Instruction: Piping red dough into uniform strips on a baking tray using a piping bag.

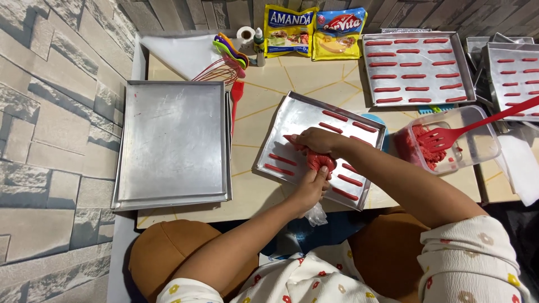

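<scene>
The desk carries four metal trays. Largest, at nine o'clock, is a bare tray with nothing piped on it. At one o'clock a filled tray holds neat rows of red strips, and another like it sits at two o'clock – both look finished. The centre tray is part done: strips line its far and right side, with bare metal at its left end. Over it, the piping bag of red paste is gripped by both hands – the right hand closed round the tip end, the left hand squeezing the twisted tail. At three o'clock a clear tub still holds paste, with a red spatula in it.
</scene>
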